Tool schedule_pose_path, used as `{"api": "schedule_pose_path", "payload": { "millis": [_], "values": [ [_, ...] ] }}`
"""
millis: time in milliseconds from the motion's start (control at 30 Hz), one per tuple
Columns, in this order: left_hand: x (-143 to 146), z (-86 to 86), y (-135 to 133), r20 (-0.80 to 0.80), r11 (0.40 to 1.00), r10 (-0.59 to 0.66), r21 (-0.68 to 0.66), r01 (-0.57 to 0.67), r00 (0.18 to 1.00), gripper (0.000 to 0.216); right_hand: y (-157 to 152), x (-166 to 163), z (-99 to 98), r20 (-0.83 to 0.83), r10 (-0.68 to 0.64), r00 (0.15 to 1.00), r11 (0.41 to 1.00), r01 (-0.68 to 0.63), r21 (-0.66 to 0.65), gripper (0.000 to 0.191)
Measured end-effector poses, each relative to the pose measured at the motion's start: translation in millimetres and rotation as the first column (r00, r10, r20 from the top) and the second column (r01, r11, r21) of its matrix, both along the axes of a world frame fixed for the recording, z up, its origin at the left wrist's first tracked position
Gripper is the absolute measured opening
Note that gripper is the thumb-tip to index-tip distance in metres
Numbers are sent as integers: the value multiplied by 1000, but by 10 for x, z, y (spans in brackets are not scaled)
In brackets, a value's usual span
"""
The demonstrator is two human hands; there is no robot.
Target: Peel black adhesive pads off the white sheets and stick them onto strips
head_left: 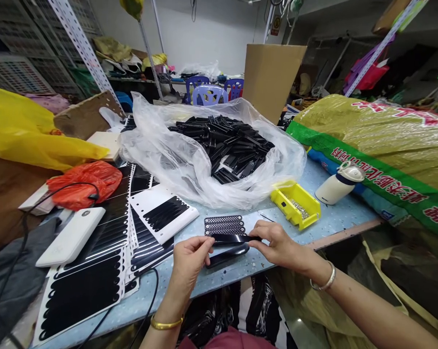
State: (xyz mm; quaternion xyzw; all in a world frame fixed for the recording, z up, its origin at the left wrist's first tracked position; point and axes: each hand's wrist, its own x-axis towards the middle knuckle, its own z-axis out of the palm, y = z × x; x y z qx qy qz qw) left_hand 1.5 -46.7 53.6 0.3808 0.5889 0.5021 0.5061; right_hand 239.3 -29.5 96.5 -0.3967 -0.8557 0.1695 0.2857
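Observation:
My left hand point(194, 256) pinches one end of a glossy black strip point(234, 238) near the table's front edge. At the strip's other end, the fingers of my right hand point(275, 242) are closed on it. Just beyond it lies a row of black perforated strips point(224, 225) with small silvery dots at their ends. A curved, shiny black piece point(227, 255) rests below the held strip, partly hidden by my left fingers. To the right stands a yellow bin point(296, 204) with small metal pieces point(299, 209) inside.
A clear plastic bag point(160, 155) heaped with black strips point(236, 140) spreads across the table's middle. White sheets with black strips point(82, 291) and a white power bank point(71, 236) lie left. A white bottle point(337, 186) stands right, beside a large yellow-green sack point(379, 131).

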Motion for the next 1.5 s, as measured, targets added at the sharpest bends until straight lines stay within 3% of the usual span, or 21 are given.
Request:
{"api": "schedule_pose_path", "payload": {
  "millis": [100, 133, 233, 300, 400, 467, 533, 667, 833, 967, 1067, 1133, 1200, 1267, 1367, 1433, 1500],
  "values": [
    [-68, -107, -38, -302, 990, 106, 120, -73, 947, 39, 21, 148, 49, -32, -70, 997, 997, 68, -43, 12],
    [-95, -150, -62, -416, 982, 107, 188, -29, 903, 39, 32, 198, 43, -63, -101, 993, 993, 97, -72, 12],
    [-147, -294, -145, -698, 906, -1, 302, 296, 716, 36, 56, 306, -57, -185, -207, 961, 959, 162, -233, 11],
    [-146, -387, -198, -801, 836, -44, 297, 461, 596, 29, 52, 331, -182, -279, -301, 912, 897, 171, -408, 17],
    [-110, -496, -259, -869, 775, -6, 308, 551, 495, 16, 10, 322, -381, -391, -494, 776, 733, 131, -668, 30],
    [-88, -537, -288, -874, 744, 39, 350, 570, 485, 14, -28, 320, -475, -428, -608, 668, 646, 103, -757, 34],
    [-77, -555, -306, -866, 720, 76, 391, 573, 495, 14, -63, 338, -523, -448, -682, 579, 603, 98, -791, 35],
    [-83, -558, -315, -862, 696, 106, 421, 582, 496, 16, -116, 424, -531, -452, -752, 480, 561, 104, -822, 36],
    [-102, -553, -318, -866, 695, 92, 410, 591, 492, 17, -153, 509, -524, -447, -778, 442, 547, 125, -828, 37],
    [-103, -550, -308, -857, 699, 58, 401, 592, 511, 18, -163, 534, -537, -442, -770, 461, 556, 146, -818, 37],
    [-92, -520, -288, -849, 716, -31, 349, 605, 527, 17, -153, 526, -545, -414, -729, 545, 587, 186, -788, 35],
    [-91, -477, -280, -834, 738, -107, 298, 606, 541, 17, -129, 497, -540, -377, -658, 652, 651, 242, -719, 30],
    [-107, -430, -277, -795, 773, -167, 262, 578, 583, 22, -91, 443, -523, -325, -544, 773, 756, 284, -590, 22],
    [-143, -399, -267, -727, 838, -175, 243, 488, 663, 27, -43, 366, -504, -269, -420, 867, 852, 273, -447, 15],
    [-209, -416, -202, -646, 950, -40, 211, 229, 762, 23, 38, 225, -505, -214, -287, 934, 922, 208, -328, 13],
    [-233, -455, -124, -630, 976, 41, 191, 104, 775, 23, 87, 131, -532, -194, -229, 954, 945, 170, -281, 13],
    [-229, -487, -45, -632, 981, 40, 172, 90, 774, 28, 120, 51, -566, -175, -182, 968, 962, 138, -235, 12]
  ]
}}
